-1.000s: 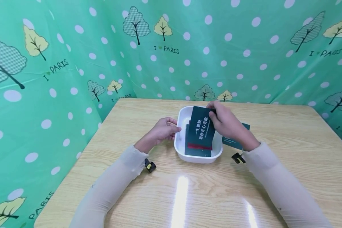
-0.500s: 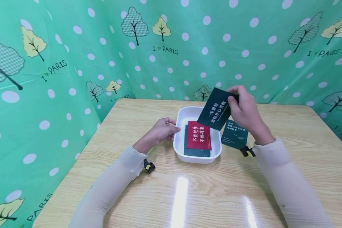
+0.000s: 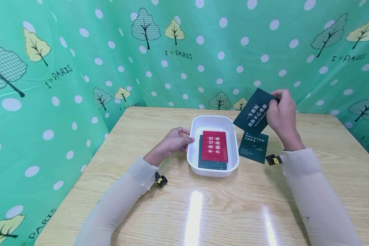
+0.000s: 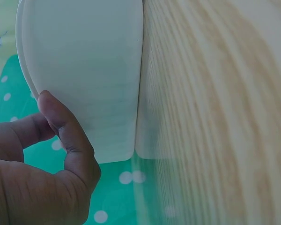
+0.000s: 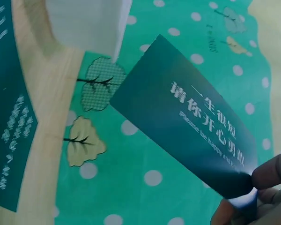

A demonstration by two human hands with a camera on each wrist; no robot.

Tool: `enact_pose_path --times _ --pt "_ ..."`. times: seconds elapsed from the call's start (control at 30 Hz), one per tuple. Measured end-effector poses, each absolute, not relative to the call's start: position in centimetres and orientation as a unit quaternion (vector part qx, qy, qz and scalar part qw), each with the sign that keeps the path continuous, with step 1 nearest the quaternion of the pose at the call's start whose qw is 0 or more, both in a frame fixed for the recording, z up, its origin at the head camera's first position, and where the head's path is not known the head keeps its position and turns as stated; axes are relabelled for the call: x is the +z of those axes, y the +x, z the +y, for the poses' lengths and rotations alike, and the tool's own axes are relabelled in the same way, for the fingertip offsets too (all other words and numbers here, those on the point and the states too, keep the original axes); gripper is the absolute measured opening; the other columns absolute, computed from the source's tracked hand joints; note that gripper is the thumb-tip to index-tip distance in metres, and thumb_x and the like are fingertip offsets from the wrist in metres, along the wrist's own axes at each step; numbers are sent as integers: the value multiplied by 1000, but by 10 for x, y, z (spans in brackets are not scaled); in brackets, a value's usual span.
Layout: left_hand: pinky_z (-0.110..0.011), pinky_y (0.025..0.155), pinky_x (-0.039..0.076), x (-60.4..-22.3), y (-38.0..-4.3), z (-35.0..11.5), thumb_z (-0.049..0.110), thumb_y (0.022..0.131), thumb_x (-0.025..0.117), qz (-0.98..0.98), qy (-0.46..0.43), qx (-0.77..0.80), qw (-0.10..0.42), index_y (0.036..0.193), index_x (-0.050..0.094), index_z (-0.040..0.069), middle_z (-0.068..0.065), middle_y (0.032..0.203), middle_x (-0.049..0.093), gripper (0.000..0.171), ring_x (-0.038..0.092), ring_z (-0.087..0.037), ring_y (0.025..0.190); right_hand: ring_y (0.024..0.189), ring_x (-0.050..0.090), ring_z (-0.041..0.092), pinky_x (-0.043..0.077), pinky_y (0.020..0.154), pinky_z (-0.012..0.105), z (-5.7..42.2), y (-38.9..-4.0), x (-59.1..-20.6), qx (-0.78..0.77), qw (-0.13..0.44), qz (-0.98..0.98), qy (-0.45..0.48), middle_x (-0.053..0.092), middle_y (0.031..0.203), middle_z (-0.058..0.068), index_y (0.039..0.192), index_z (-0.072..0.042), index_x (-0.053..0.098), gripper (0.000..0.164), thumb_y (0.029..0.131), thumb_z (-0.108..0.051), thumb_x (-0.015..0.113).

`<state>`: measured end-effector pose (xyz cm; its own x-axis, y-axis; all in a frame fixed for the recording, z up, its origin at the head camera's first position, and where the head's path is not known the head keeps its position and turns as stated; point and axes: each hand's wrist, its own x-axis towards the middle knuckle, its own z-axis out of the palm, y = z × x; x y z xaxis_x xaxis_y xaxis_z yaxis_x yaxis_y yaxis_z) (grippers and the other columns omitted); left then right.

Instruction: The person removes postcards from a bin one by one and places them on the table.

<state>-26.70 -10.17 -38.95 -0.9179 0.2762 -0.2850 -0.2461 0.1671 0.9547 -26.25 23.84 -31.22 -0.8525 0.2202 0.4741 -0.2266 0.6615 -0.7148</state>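
Observation:
My left hand [image 3: 174, 140] pinches the left rim of a white plastic tub [image 3: 215, 173]; in the left wrist view its thumb lies at the rim. Inside the tub, a red card [image 3: 214, 146] with white Chinese writing rests over a dark green card [image 3: 212, 165]. To the right and raised above the table, my right hand [image 3: 283, 114] holds a dark green card [image 3: 254, 110] by one corner between thumb and fingers. White Chinese and English print shows on it in the right wrist view. Another green card [image 3: 253, 147] lies on the table beside the tub, partly overlapped by the held one.
The wooden table [image 3: 160, 212] ends at a far edge behind the tub. A green dotted cloth [image 3: 184, 75] with trees hangs behind and to the left. A small black and yellow wrist device [image 3: 161, 180] sits under each cuff.
My right hand has lifted the green card out of the tub and carried it right, uncovering the red card and passing over the card on the table. My left hand stays at the rim.

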Motion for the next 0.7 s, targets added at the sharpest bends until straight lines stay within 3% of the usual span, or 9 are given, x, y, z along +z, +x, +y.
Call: enact_pose_path --times 0.2,0.43,0.7 --pt "-27 57 51 -389 -267 -102 6 89 68 738 12 643 204 126 46 -1 -25 107 62 44 58 -21 68 104 45 35 41 79 45 250 -269 -321 397 214 -892 -36 46 125 24 132 5 40 38 101 -11 26" --pt "-27 57 52 -388 -265 -102 6 89 69 739 9 643 201 125 47 0 -22 105 63 42 58 -19 66 92 44 37 39 67 42 258 -278 -340 373 137 -917 -22 47 111 25 131 6 40 39 100 -13 25" --pt "-29 58 51 -388 -264 -102 5 89 69 739 3 643 202 124 47 1 -15 93 64 41 56 -18 62 98 45 41 43 78 53 261 -285 -357 339 7 -941 6 46 117 29 128 11 39 39 96 -7 30"
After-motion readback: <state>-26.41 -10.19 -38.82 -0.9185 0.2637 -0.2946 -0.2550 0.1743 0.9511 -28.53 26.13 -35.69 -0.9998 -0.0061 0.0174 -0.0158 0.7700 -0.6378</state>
